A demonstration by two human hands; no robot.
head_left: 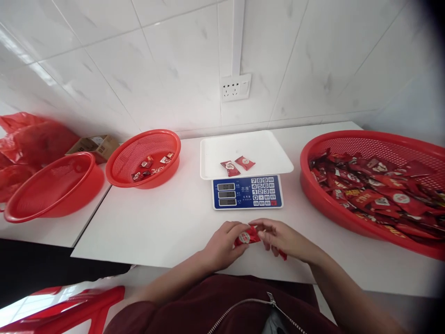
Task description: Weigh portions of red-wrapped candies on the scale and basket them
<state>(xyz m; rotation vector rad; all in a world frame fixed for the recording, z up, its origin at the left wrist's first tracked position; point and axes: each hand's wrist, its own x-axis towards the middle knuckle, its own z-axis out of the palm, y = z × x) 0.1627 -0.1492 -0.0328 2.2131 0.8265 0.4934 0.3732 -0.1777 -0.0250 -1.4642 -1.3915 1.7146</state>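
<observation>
My left hand [222, 243] and my right hand [283, 239] meet just above the white table [156, 222], in front of the scale. Both pinch a small red candy packet [247, 236] between their fingertips. A second bit of red wrapper [282, 254] sticks out under my right hand. The electronic scale [247, 191] has a blue keypad face and a white tray [259, 148] with two red candy packets [237, 165] lying on it.
A large red basket [347, 139] full of red packets fills the right side. A smaller red mesh basket [120, 167] with a few packets stands left of the scale. Further left are a red basin [52, 195], a cardboard box [95, 146] and red bags [31, 137]. A wall socket [235, 87] sits behind.
</observation>
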